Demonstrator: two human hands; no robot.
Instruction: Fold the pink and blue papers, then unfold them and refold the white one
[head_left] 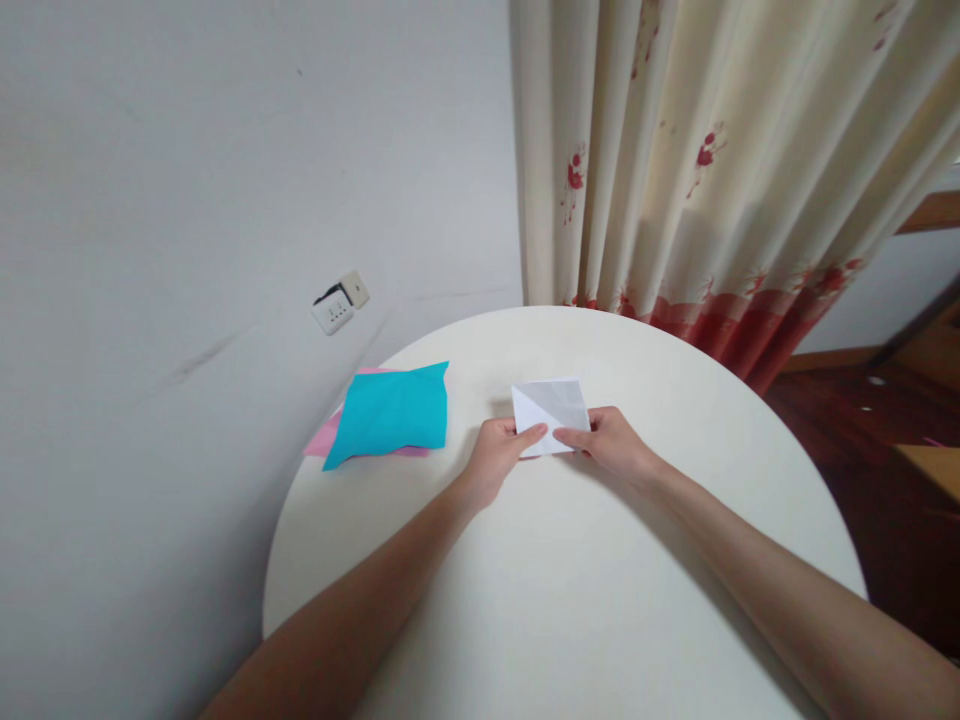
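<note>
From my seat I see both forearms reaching out over the round white table (570, 600). The left hand (501, 455) and the right hand (611, 442) meet near the table's middle, each pinching the near edge of a folded white paper (551, 412), thumbs on top. The paper lies on the table between them, with a diagonal crease across it. To the left, well apart, a turquoise sheet (394, 412) lies over a pink sheet (322, 438) at the table's edge. Beyond, a wall socket (339, 303) and a cream curtain with red flowers (712, 170).
</note>
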